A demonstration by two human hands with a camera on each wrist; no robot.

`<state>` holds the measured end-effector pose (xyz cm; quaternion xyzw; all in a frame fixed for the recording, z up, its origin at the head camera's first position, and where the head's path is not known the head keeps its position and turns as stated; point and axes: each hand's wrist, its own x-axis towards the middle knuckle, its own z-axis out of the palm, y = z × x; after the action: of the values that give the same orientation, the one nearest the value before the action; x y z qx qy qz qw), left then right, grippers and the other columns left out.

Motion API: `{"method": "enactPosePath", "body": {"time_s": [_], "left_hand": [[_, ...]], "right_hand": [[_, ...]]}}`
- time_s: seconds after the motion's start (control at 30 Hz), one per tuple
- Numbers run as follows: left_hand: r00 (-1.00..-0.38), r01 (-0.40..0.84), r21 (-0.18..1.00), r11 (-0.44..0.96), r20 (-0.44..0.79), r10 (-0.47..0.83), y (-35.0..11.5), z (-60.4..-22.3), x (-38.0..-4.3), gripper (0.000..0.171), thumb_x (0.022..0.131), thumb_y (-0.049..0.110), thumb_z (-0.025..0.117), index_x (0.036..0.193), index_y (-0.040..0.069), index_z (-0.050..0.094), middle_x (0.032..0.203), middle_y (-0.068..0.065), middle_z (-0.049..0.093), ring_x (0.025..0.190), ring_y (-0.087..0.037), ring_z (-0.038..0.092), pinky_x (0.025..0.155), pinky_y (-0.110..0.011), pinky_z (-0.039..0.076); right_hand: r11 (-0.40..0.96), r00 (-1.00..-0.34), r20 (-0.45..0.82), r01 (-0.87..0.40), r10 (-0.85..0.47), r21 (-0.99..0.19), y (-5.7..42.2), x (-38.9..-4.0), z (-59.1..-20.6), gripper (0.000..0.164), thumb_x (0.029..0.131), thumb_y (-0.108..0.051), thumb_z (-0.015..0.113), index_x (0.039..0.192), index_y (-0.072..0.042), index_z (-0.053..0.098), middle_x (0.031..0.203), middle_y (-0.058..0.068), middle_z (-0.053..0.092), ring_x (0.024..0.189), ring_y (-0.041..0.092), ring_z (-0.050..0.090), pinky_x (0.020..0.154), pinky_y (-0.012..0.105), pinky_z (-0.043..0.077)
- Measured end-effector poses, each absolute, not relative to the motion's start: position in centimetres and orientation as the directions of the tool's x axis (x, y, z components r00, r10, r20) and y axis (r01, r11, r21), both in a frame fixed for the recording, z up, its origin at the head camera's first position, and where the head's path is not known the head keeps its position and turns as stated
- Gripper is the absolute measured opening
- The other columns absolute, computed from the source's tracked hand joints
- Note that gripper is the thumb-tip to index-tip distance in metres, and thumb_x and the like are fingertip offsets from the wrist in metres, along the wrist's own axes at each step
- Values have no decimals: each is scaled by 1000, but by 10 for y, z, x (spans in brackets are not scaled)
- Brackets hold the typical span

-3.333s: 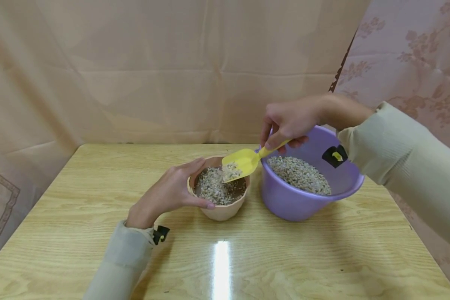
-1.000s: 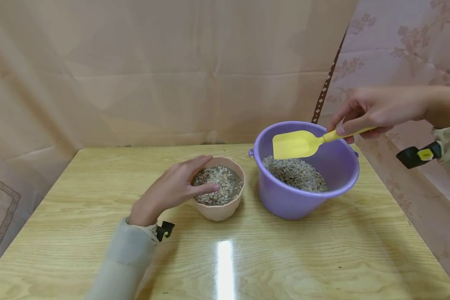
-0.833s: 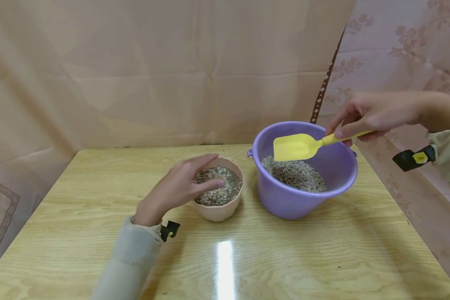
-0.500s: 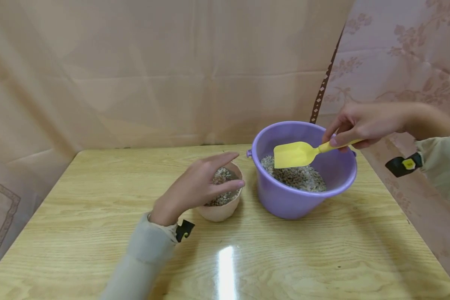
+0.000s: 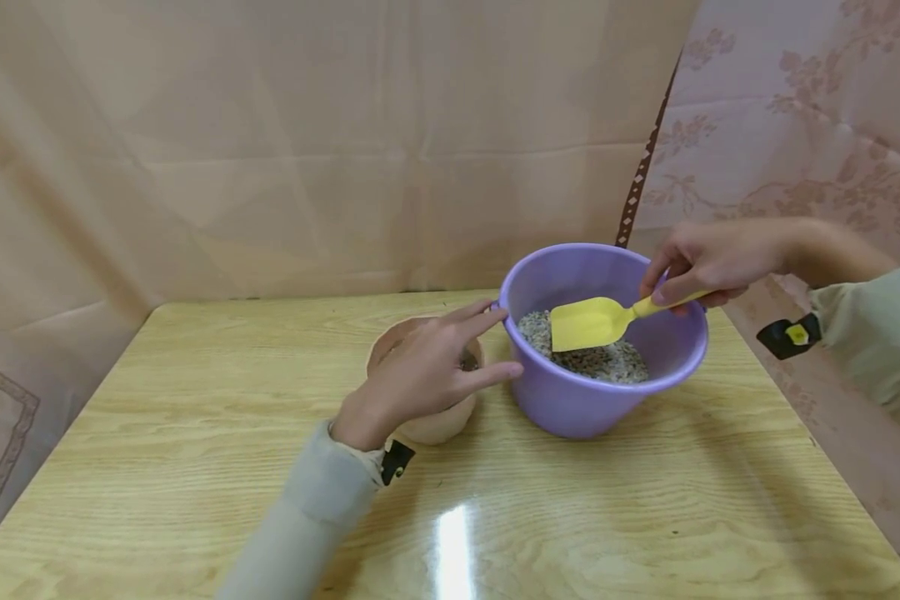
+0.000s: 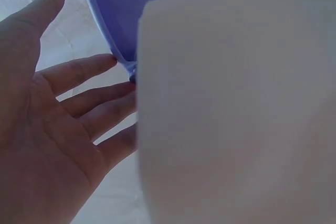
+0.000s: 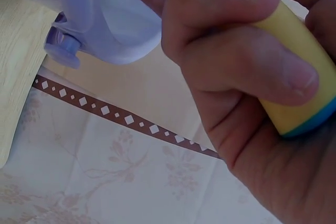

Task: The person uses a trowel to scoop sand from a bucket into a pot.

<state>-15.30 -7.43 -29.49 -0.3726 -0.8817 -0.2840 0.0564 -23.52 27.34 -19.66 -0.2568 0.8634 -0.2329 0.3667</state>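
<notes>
My right hand (image 5: 720, 258) grips the handle of a yellow toy shovel (image 5: 588, 323), its blade low inside the purple bucket (image 5: 562, 410), over the gravel (image 5: 621, 365). In the right wrist view, curled fingers wrap the yellow handle (image 7: 302, 40), which ends in a blue band. My left hand (image 5: 431, 365) reaches over the peach pot (image 5: 437, 429) with straight, spread fingers. Its fingertips are right at the bucket's left rim. In the left wrist view, the pot's pale wall (image 6: 236, 103) fills the right side, hiding some fingertips. The hand covers most of the pot's contents.
Pot and bucket stand side by side on a wood-grain table (image 5: 195, 450). A beige curtain (image 5: 307, 167) hangs behind the table, and a floral cloth (image 5: 817, 158) is at the right. A side knob (image 7: 63, 51) sticks out from the bucket.
The shovel, tipping gravel into the pot at first, has moved right over the bucket and been lowered. My left hand has let go of the pot and moved right to the bucket's rim.
</notes>
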Motion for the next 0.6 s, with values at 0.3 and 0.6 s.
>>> {"method": "enactPosePath", "body": {"time_s": [0.3, 0.6], "left_hand": [[-740, 669, 440, 598, 320, 592, -67, -297, -156, 71, 93, 55, 64, 149, 14, 49, 153, -9, 44, 67, 7, 59, 80, -22, 51], [-770, 629, 498, 596, 298, 564, -63, -298, -160, 77, 91, 62, 60, 149, 13, 48, 155, -8, 40, 61, 2, 57, 70, -20, 51]], "right_hand": [[789, -585, -564, -240, -583, -566, 266, -237, -202, 25, 98, -10, 61, 119, 2, 68, 70, 12, 65, 44, 8, 43, 42, 16, 34], [819, -587, -594, -240, -550, -521, 256, -237, -205, 22, 98, -12, 61, 116, 0, 68, 71, 12, 66, 44, 8, 43, 42, 16, 34]]}}
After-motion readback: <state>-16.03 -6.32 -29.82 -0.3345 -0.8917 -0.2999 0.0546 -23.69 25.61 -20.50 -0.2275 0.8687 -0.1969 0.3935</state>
